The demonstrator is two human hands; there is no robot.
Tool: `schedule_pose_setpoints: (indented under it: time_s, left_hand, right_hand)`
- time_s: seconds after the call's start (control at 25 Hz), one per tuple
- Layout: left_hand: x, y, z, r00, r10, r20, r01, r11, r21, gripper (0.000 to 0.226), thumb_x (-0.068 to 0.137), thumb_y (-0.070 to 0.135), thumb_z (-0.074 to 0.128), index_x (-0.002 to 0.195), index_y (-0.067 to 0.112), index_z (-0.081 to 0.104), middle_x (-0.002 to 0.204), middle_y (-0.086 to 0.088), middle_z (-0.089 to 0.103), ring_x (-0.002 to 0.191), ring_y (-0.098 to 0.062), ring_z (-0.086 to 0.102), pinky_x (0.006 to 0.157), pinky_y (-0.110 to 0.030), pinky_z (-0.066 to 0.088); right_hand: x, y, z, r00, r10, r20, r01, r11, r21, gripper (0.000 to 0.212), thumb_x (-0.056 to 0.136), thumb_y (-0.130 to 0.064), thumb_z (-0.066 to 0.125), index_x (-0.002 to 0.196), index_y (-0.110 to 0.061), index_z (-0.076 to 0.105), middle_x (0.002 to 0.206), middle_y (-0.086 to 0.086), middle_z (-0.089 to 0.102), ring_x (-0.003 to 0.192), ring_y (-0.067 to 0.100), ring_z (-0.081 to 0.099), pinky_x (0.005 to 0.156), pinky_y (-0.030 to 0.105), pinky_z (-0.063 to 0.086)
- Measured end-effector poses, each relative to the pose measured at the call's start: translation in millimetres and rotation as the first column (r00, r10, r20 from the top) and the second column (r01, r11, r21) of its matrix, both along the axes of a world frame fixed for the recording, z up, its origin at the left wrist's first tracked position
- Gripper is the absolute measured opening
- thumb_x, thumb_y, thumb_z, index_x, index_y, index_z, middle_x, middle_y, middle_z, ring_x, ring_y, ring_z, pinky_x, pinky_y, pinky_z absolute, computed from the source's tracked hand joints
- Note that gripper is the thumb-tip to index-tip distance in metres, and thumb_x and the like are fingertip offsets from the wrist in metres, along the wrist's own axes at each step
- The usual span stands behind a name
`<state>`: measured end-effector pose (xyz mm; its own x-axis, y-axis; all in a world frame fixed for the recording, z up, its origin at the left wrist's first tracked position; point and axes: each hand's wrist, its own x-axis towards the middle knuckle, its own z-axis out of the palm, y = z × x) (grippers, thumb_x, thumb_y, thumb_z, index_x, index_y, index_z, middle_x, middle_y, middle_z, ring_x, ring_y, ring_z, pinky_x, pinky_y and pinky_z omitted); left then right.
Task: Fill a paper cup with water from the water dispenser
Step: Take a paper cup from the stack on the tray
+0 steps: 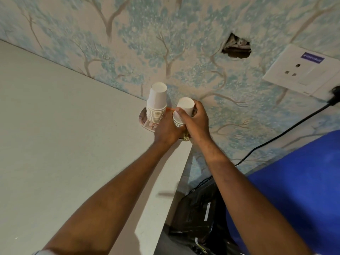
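Head view: both arms reach to the far corner of a white counter (55, 126), at the wall; a plate (142, 116) there carries a tall stack (156, 107) of upturned paper cups; just beside it a short stack (178, 120) of the same cups, also mouth down.

Left hand (166, 131): wrapped round the base of the short stack, steadying it; its fingers lie mostly behind the cups, so their exact set cannot be told.

Right hand (196, 119): fingers curled and closed on the top cup (185, 105) of the short stack; thumb pressed on the near side at the seam between top cup and those below; the cup is tilted a little off the stack's axis.

Step in hand, as judged: separating a single cup from the nest; cup not yet free; no water drawn; task at its start.

Blue jug (303, 181) at lower right, likely the dispenser bottle; tap not in view; socket (298, 69) and black cord (276, 137) on the wall near it; black bag (198, 214) below the counter edge.

Next move calls for: a pull along the cup's axis with the left hand holding the rest down; check that only one cup comes away; then turn it mouth up and carry it right, towards the jug; grip kept light, thin paper will likely crush.
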<state>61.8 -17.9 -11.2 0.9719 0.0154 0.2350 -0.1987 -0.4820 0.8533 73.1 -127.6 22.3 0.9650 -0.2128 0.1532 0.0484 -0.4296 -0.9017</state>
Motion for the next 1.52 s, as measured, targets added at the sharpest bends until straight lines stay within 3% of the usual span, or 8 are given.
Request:
schedule_pose_setpoints:
  time_s: [0.36,0.6,0.72,0.84,1.0,1.28,1.4,1.52]
  left_hand:
    - [-4.3,1.6,-0.2,0.996,0.04,-0.084,-0.036,0.998,0.046,0.062,0.084,0.048,0.082,0.133,0.021,0.056,0.127,0.0,0.068,0.118,-0.024,0.066,0.093,-0.046,0.059]
    - [-16.5,2.9,5.3,0.998,0.045,-0.051,-0.039,0.993,0.107,0.062,0.085,0.04,0.082,0.134,0.016,0.054,0.132,-0.006,0.067,0.119,-0.021,0.064,0.091,-0.039,0.056]
    - [-40.6,2.8,9.2,0.997,0.07,-0.022,-0.068,0.994,0.081,0.065,0.088,0.039,0.079,0.143,0.021,0.048,0.14,-0.003,0.063,0.128,-0.024,0.06,0.099,-0.045,0.057]
    - [-80.4,-3.2,15.6,0.997,0.071,-0.038,-0.067,0.994,0.086,0.064,0.095,0.038,0.071,0.151,0.022,0.043,0.15,-0.003,0.056,0.136,-0.023,0.055,0.106,-0.043,0.051]
    - [-148.4,-8.6,21.7,0.995,0.048,-0.091,-0.03,0.982,0.188,0.062,0.102,0.042,0.061,0.157,0.022,0.038,0.161,-0.003,0.045,0.146,-0.022,0.041,0.115,-0.035,0.036]
    - [-266.6,-52.3,4.3,0.982,-0.009,-0.187,0.046,0.981,0.19,0.057,0.103,0.036,0.06,0.155,0.021,0.042,0.16,0.0,0.045,0.147,-0.018,0.039,0.112,-0.024,0.027]
    - [-306.9,-81.6,-16.5,0.975,-0.01,-0.224,0.046,0.987,0.155,0.055,0.102,0.032,0.063,0.152,0.021,0.046,0.155,0.0,0.05,0.143,-0.019,0.046,0.113,-0.025,0.032]
    - [-343.0,-104.5,-41.6,0.961,-0.028,-0.274,0.067,0.988,0.136,0.055,0.1,0.031,0.066,0.151,0.02,0.047,0.153,-0.001,0.053,0.135,-0.022,0.056,0.115,-0.039,0.047]
  right_hand:
    - [-4.3,-3.1,35.4,0.998,0.013,0.062,-0.022,0.989,0.146,0.067,0.072,-0.055,0.08,0.131,-0.029,0.061,0.136,-0.004,0.064,0.123,0.01,0.062,0.103,0.042,0.056]
    - [-52.1,-16.7,56.9,0.973,-0.131,0.188,0.035,0.896,0.443,0.05,0.089,-0.028,0.08,0.132,-0.016,0.058,0.132,0.001,0.066,0.12,0.016,0.065,0.093,0.035,0.059]
    - [-89.5,-25.8,58.6,0.979,-0.156,0.13,0.045,0.791,0.61,0.041,0.093,-0.027,0.075,0.128,-0.015,0.056,0.124,-0.002,0.066,0.112,0.013,0.069,0.091,0.039,0.062]
    - [-138.7,-34.1,48.3,0.988,-0.156,0.007,0.112,0.74,0.663,0.036,0.1,-0.03,0.066,0.131,-0.013,0.055,0.12,-0.002,0.067,0.102,0.006,0.069,0.084,0.03,0.059]
    - [-213.5,-44.5,15.4,0.981,-0.095,-0.172,0.191,0.668,0.72,0.034,0.098,-0.04,0.064,0.127,-0.022,0.059,0.119,0.001,0.071,0.107,0.018,0.066,0.082,0.032,0.049]
    - [-350.5,-95.9,-47.5,0.965,-0.025,-0.262,0.227,0.582,0.781,0.054,0.089,-0.031,0.078,0.132,-0.009,0.054,0.129,0.016,0.067,0.104,0.027,0.073,0.081,0.036,0.057]
    - [-404.4,-124.0,-81.3,0.956,-0.018,-0.292,0.255,0.539,0.802,0.064,0.08,-0.034,0.083,0.128,-0.007,0.051,0.136,0.018,0.063,0.12,0.04,0.066,0.085,0.037,0.059]
    - [-452.3,-153.4,-106.1,0.958,0.038,-0.285,0.231,0.488,0.842,0.081,0.065,-0.042,0.096,0.124,-0.011,0.05,0.135,0.021,0.062,0.121,0.046,0.064,0.089,0.04,0.059]
